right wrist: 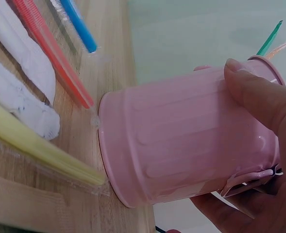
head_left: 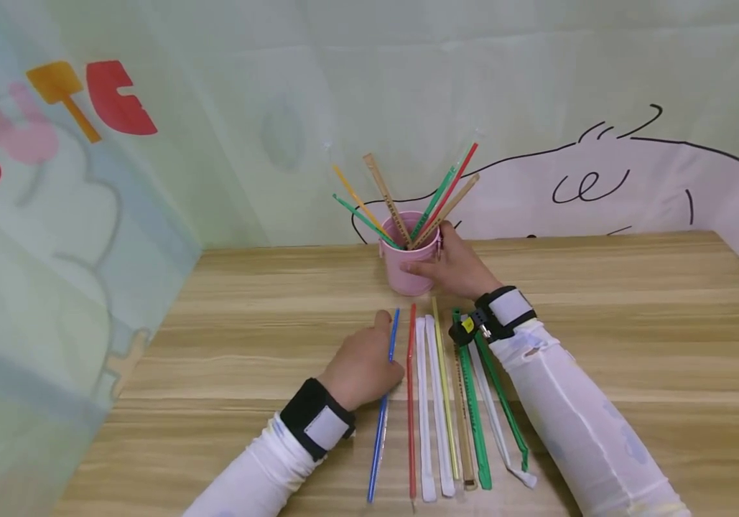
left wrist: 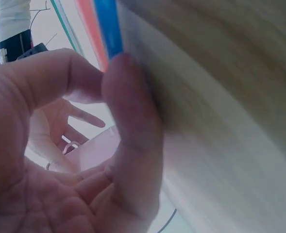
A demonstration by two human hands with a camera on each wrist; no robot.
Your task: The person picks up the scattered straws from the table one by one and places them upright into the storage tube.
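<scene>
My left hand (head_left: 363, 366) pinches a blue straw (head_left: 378, 441) between thumb and fingertip; the left wrist view shows the tips meeting at the blue straw (left wrist: 109, 26). The straw lies lengthwise at the left end of a row of straws. At the back of the table, my right hand (head_left: 462, 264) grips a small pink bucket (head_left: 404, 276) from its right side, thumb across the front. The bucket stands upright, with green, yellow, red and brown-wrapped straws fanning out of it. In the right wrist view its ribbed wall (right wrist: 191, 131) and side handle lug show near my fingers.
Right of the blue straw lie a red straw (head_left: 411, 416), white paper-wrapped straws (head_left: 426, 424), a yellow straw (head_left: 444, 395), a brown-wrapped straw (head_left: 462, 431) and green straws (head_left: 477, 431). My right forearm passes beside the row's right end. A printed curtain (head_left: 266, 143) hangs behind the wooden table (head_left: 233, 316).
</scene>
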